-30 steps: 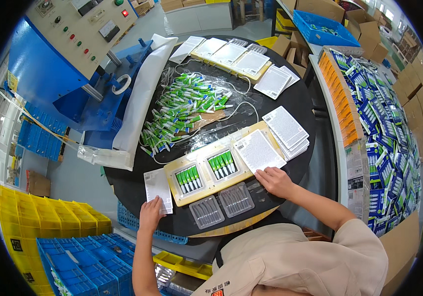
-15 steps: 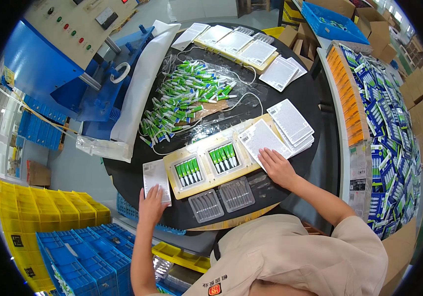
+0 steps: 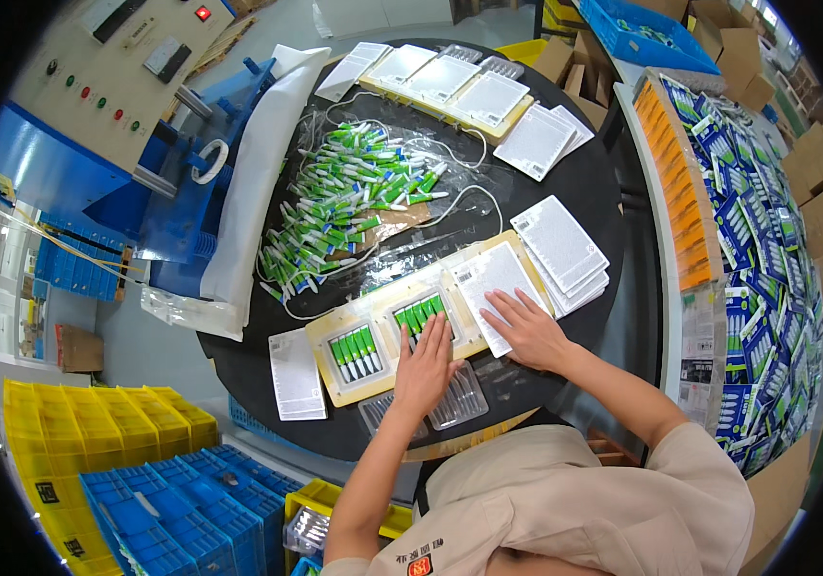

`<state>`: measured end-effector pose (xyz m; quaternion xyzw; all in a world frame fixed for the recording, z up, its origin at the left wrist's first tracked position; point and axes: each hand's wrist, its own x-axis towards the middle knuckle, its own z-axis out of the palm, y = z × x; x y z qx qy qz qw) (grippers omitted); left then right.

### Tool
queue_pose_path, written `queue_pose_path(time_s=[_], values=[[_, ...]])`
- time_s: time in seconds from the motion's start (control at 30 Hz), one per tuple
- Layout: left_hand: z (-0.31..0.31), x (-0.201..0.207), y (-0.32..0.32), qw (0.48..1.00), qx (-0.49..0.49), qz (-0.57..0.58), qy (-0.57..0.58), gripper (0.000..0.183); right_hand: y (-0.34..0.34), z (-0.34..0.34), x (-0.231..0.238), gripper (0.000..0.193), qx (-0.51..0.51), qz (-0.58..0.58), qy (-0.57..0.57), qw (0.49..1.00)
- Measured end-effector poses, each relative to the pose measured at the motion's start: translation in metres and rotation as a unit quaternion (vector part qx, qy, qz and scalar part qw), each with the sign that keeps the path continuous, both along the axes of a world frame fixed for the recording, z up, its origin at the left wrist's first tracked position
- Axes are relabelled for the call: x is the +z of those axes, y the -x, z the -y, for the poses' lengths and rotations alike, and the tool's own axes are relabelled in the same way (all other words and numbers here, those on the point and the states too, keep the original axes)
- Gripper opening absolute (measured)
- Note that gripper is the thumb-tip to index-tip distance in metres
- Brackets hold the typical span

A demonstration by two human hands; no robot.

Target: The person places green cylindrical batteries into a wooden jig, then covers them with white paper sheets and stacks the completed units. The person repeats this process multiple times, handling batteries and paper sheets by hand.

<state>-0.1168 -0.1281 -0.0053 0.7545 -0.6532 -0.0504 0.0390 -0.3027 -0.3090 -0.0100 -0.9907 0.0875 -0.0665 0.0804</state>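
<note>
A cream-coloured mould frame (image 3: 346,381) lies across the near side of the round black table. Small green-and-white tubes (image 3: 355,353) sit side by side in its left pocket, and more fill the middle one. A white printed card (image 3: 494,280) covers the right pocket, and my right hand (image 3: 532,333) rests on it with fingers spread. My left hand (image 3: 424,370) is stretched over the near part of the middle pocket, holding nothing visible. Clear blister trays (image 3: 459,398) lie at the table's near edge, partly hidden under my left hand and wrist.
White cards lie left (image 3: 297,374) and right (image 3: 565,245) of the frame. Behind it is a heap of tubes (image 3: 349,197). A second mould frame with cards (image 3: 445,91) stands at the far edge. A blue machine (image 3: 176,230) borders the left; packed blister cards (image 3: 752,240) fill the right.
My left hand has left the white card at the left and moved right, over the middle pocket. The card at the right pocket now lies squarer over it, with my right hand still on it.
</note>
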Motion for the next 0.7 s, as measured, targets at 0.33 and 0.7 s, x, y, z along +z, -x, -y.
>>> queue_pose_path(time_s=[0.33,0.7], values=[[-0.089,0.027,-0.056,0.951,0.214,-0.139,0.174,0.053,0.058,0.088,0.057,0.09,-0.123,0.057,-0.1,0.986],[-0.243,0.01,-0.167,0.982,0.171,0.014,-0.073,0.069,0.084,0.126,-0.013,0.049,0.006,-0.134,0.157,0.978]])
